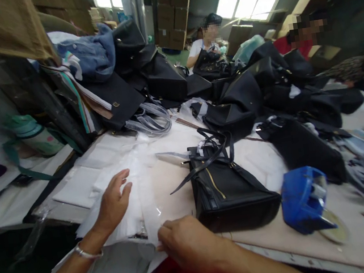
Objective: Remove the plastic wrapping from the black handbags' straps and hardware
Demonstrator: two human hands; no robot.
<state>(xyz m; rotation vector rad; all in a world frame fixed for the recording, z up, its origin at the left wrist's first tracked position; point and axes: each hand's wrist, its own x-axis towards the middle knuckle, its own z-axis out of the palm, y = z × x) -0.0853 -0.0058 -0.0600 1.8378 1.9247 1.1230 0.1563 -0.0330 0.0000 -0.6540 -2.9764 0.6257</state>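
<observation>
My left hand (115,202) is open, fingers extended and thumb apart, over a stack of thin white sheets (129,175) at the table's front edge. My right hand (186,242) is closed at the near edge of a thin white sheet (149,200), with the fingertips partly hidden. Just beyond the right hand lies a black handbag (234,197) with a gold zip and thin straps. A blue tape dispenser (302,201) stands to the right of that bag.
Black bags (237,97) are heaped across the back of the table. Clear-wrapped straps (152,119) lie behind the sheets. A green bottle (34,134) is at the left. A person in white (198,48) and one in red (304,40) sit beyond the heap.
</observation>
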